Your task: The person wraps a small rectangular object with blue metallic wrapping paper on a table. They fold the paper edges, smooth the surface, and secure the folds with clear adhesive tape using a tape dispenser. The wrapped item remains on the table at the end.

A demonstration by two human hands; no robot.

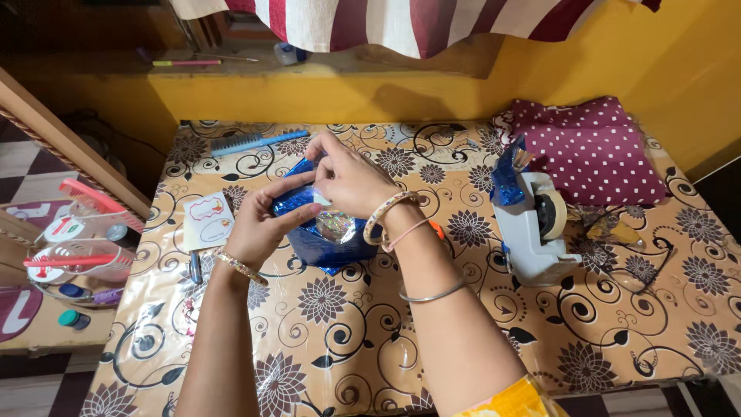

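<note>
Near the desk's far middle, both hands close on a blue foil parcel: left hand grips its near-left side, right hand pinches the top fold. Step, as judged: sealing the wrap. A next move would call for holding the fold flat and reaching the tape dispenser by the right edge.

A table covered in a tan cloth printed with black swirls and brown flowers fills the middle of the scene. Beyond its far edge runs a yellow wall with a recessed ledge, and a red-and-white striped cloth hangs above. At left, a checkered floor shows beside a wooden frame. Light is warm and even.
</note>
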